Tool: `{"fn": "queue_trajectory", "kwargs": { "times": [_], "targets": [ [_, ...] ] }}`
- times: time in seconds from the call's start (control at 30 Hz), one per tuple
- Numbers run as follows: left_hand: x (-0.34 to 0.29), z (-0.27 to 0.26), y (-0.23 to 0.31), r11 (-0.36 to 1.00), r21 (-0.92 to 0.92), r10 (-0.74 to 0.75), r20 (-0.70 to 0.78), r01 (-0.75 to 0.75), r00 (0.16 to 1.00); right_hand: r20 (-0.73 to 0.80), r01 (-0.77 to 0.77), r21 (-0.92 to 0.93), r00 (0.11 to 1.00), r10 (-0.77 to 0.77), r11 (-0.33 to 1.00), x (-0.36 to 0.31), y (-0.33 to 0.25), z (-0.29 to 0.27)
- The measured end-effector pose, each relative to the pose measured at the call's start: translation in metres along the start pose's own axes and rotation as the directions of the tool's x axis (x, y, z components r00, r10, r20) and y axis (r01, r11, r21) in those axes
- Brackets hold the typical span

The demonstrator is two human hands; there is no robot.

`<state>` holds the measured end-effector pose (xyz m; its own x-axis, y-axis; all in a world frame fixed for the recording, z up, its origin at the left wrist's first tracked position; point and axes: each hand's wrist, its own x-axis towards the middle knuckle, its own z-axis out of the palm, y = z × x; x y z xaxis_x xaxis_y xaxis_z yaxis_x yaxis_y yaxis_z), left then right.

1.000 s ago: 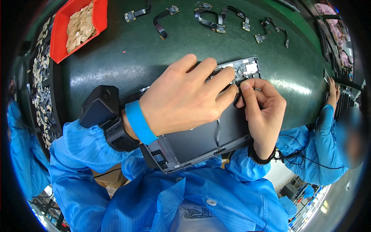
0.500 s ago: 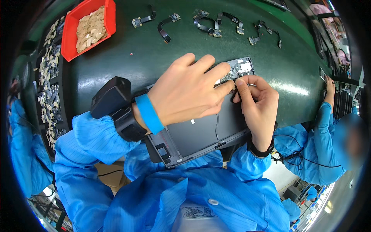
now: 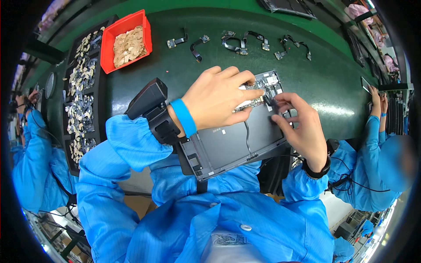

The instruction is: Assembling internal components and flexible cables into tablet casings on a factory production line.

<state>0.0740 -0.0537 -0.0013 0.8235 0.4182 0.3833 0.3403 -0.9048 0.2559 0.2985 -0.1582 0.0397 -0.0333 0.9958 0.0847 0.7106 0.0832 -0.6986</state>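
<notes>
A dark grey tablet-like housing (image 3: pixel 228 147) lies in front of me, tilted, with a bared circuit board (image 3: pixel 256 101) along its far side. My left hand (image 3: pixel 221 98) reaches over the board, its index finger stretched out onto it and its thumb apart over the housing. Just right of that fingertip is a small black strip (image 3: pixel 269 101), partly hidden. My right hand (image 3: pixel 302 125) is at the housing's right edge, thumb and index finger apart, fingertips near the strip. I see nothing held in either hand. A thin black cable (image 3: pixel 247 138) crosses the housing.
A red bin (image 3: pixel 148 39) of pale flat pieces stands at the far left, beside a black compartment tray (image 3: pixel 101 96) of small parts. Several ribbon cables with small boards (image 3: pixel 241 51) lie on the green table (image 3: pixel 188 74). Blue-clad people (image 3: pixel 372 162) work on both sides.
My right thumb and index finger have parted from their pinch, and that hand has moved slightly down and right. The left index finger now reaches out. The whole view has shifted.
</notes>
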Motion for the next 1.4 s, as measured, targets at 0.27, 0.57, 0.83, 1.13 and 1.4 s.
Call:
{"fn": "queue_trajectory", "kwargs": {
  "times": [0.27, 0.57, 0.83, 1.13, 1.4],
  "targets": [
    [0.022, -0.002, 0.013, 0.993, -0.121, -0.015, -0.111, 0.001, 0.994, -0.157, 0.157, -0.2, 0.969, -0.19, 0.967, 0.005, 0.025, -0.008],
    [0.048, 0.017, 0.028, 0.668, -0.697, -0.289, 0.08, 0.261, 0.954, -0.31, 0.251, -0.004, 0.92, -0.239, 0.968, -0.011, 0.047, -0.002],
    [0.053, 0.017, 0.034, 0.681, -0.684, -0.283, 0.085, 0.263, 0.955, -0.277, 0.381, -0.121, 0.874, -0.4, 0.916, -0.013, 0.072, -0.005],
    [0.051, 0.03, 0.036, 0.914, -0.405, -0.018, -0.061, -0.008, 0.998, -0.536, 0.223, 0.187, 0.839, -0.091, 0.957, -0.013, 0.095, 0.012],
    [0.051, 0.028, 0.052, 0.995, 0.062, 0.086, -0.023, -0.084, 0.996, -0.534, 0.192, 0.2, 0.843, -0.058, 0.961, -0.013, 0.096, 0.013]
  ]
}}
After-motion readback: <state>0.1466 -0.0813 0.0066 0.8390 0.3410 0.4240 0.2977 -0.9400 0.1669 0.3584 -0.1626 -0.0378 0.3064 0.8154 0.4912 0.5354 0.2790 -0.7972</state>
